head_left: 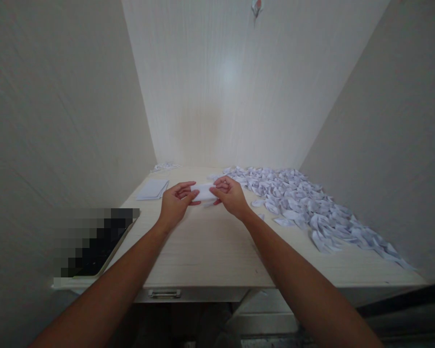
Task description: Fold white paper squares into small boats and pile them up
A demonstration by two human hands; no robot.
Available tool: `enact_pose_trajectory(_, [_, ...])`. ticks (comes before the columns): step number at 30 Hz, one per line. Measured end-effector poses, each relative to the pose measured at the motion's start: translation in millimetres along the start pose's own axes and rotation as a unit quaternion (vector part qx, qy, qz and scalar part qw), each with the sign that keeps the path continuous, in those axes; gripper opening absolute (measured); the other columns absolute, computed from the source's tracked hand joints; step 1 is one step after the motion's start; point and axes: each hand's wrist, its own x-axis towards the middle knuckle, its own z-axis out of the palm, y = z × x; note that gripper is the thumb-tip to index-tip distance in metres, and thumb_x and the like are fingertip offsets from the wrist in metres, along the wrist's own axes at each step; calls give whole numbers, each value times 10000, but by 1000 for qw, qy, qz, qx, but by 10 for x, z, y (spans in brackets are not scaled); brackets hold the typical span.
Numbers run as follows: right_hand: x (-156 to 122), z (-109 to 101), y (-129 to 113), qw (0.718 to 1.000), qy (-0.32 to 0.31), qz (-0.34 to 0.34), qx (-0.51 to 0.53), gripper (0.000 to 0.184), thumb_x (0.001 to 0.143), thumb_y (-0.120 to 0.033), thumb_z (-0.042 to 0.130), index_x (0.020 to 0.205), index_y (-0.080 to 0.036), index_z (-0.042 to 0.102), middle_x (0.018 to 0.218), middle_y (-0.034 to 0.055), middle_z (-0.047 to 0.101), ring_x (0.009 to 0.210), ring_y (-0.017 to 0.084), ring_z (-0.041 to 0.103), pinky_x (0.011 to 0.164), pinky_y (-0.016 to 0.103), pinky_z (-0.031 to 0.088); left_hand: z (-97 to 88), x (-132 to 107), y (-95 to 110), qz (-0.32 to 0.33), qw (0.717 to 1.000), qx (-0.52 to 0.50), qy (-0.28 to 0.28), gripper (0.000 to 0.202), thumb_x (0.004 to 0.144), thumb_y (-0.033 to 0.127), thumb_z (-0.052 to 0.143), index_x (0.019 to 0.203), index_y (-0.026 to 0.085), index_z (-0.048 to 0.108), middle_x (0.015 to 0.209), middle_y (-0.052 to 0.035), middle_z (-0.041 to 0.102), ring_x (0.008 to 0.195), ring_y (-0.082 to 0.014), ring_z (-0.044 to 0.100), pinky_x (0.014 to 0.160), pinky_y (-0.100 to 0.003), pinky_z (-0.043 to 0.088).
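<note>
A small white piece of paper is held level between my two hands, over the middle of the desk. My left hand pinches its left end with thumb and fingers. At the other end, my right hand grips it the same way. The paper looks flat and folded, though its finer creases are too small to make out. To the left of my left hand lies a stack of white paper sheets. Right of my right hand spreads a large heap of folded white paper pieces.
The pale desk stands between walls on three sides. A dark, partly pixelated flat device lies at its left edge. Small white scraps sit in the back left corner. Below the desktop is a drawer handle.
</note>
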Motion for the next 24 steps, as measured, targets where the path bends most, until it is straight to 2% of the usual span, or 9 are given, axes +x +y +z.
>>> enact_pose_trajectory(5, [15,-29,19,1000,5,-1,-11,392,675,-367,788,967,-197,588,770,-2,639,597,130,616,438,234,558,-4,2,21,-14,1000,10,4,575,575,371,899,1053,95,734,810,-52,707,763,-193,701,663,-377,658])
enact_pose_trajectory(10, [13,-44,22,999,-15,-11,-26,408,701,-392,769,1034,-197,634,762,-2,639,618,138,631,467,242,559,-27,20,18,-4,999,51,15,548,598,399,886,1040,105,750,833,-82,736,740,-184,702,644,-317,623])
enact_pose_trajectory(17, [-1,-42,-9,999,-18,-11,-33,393,700,-409,776,1005,-180,681,742,2,645,615,133,614,489,243,550,-40,20,55,13,995,100,15,484,599,448,874,944,125,769,775,-79,743,685,-171,674,595,-274,560])
enact_pose_trajectory(24, [-13,-47,-35,999,-23,-10,-43,371,713,-436,766,970,-181,686,771,23,680,627,139,630,501,242,548,-44,15,75,19,996,93,1,480,588,442,880,950,146,768,744,-57,730,658,-168,662,566,-265,538])
